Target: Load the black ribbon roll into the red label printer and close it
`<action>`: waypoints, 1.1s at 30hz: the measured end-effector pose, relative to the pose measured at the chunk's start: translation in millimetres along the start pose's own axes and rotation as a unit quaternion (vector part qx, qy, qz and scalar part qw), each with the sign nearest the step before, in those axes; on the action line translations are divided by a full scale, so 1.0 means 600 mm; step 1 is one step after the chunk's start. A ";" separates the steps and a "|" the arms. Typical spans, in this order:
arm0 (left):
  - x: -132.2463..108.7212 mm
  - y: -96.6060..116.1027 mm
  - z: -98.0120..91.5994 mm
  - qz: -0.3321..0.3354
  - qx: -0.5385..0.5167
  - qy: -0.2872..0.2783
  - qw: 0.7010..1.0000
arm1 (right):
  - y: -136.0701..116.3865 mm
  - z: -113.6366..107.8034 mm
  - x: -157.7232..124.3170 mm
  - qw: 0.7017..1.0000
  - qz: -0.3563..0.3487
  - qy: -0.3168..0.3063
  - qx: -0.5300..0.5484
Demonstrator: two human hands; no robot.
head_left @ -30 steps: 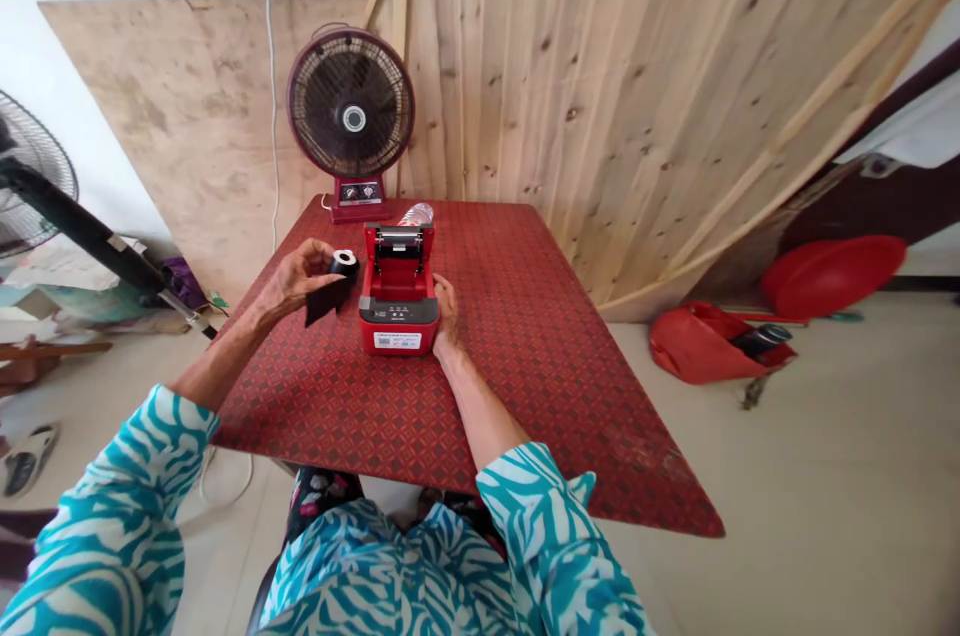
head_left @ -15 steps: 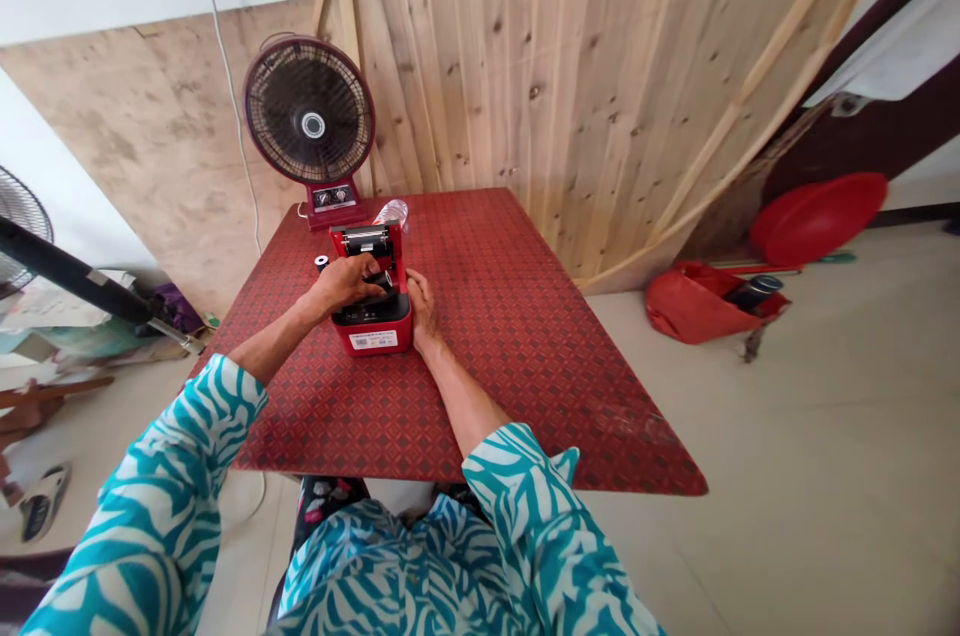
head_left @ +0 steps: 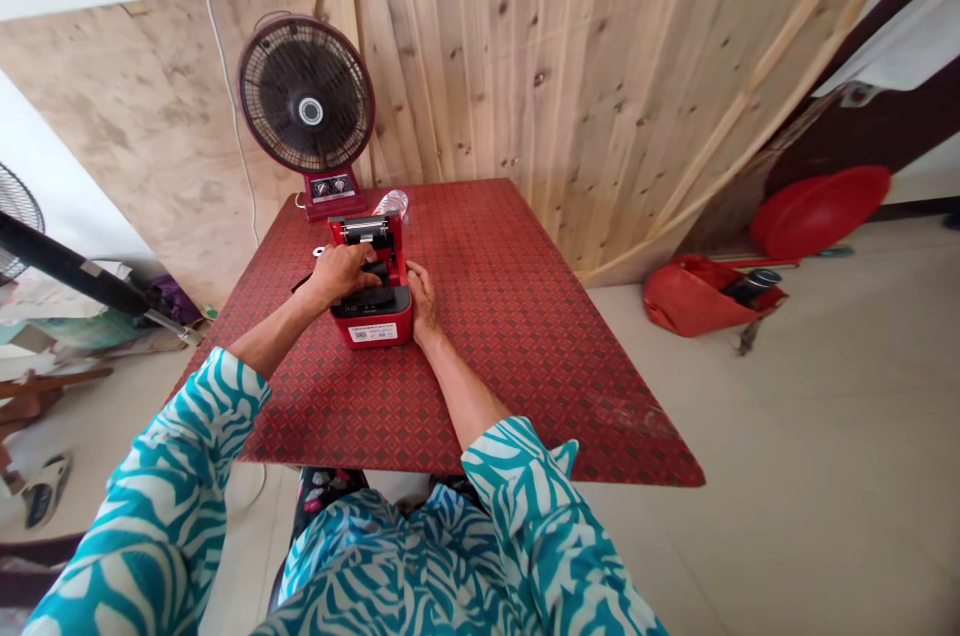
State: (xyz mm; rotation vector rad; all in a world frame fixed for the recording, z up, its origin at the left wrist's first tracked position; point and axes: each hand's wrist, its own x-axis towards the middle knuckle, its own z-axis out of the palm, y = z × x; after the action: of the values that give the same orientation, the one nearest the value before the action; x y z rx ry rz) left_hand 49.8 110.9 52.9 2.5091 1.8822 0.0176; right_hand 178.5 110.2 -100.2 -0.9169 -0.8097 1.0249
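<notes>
A red and black label printer (head_left: 373, 331) stands on the table with its lid raised, a roller showing along the lid's top. My left hand (head_left: 343, 274) reaches in over the open bay from the left, its fingers closed round a dark roll (head_left: 379, 271). Part of that roll is hidden by the fingers. My right hand (head_left: 422, 301) steadies the printer, wrapped against its right side. Left of the printer, a small white-ended roll (head_left: 319, 252) shows beside my left hand, and a thin black strip (head_left: 301, 283) sticks out below it.
Behind the printer are a dark red table fan (head_left: 307, 106) and a clear plastic bottle (head_left: 393, 205). The red patterned table (head_left: 540, 366) ends near my lap. Wooden boards (head_left: 540, 56) lean behind it. On the floor at right lie a red bag (head_left: 682, 296) and a red basin (head_left: 821, 206).
My left hand has shifted slightly within the bay and the dark roll has turned and moved away from me. A black strip now shows left of the hand. My right hand keeps its hold.
</notes>
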 end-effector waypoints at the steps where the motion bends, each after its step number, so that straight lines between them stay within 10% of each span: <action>1: 0.001 0.002 -0.002 0.000 0.016 -0.004 1.000 | -0.001 0.000 -0.001 1.000 -0.001 -0.002 0.002; 17: 0.047 -0.014 0.022 0.105 0.007 -0.111 0.988 | 0.005 -0.005 0.002 1.000 -0.005 -0.026 -0.006; 23: -0.029 -0.039 0.007 0.102 -0.217 0.013 0.971 | 0.008 -0.005 0.002 1.000 -0.008 -0.023 -0.006; 33: -0.077 -0.045 0.032 0.169 -0.303 0.016 0.938 | -0.004 -0.007 -0.003 0.999 0.007 -0.016 -0.031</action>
State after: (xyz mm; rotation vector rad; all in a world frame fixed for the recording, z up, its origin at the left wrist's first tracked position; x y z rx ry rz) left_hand 11.0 74.0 33.1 2.3351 1.1680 0.5510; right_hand 182.4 107.0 -99.7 -0.9608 -0.8671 1.0339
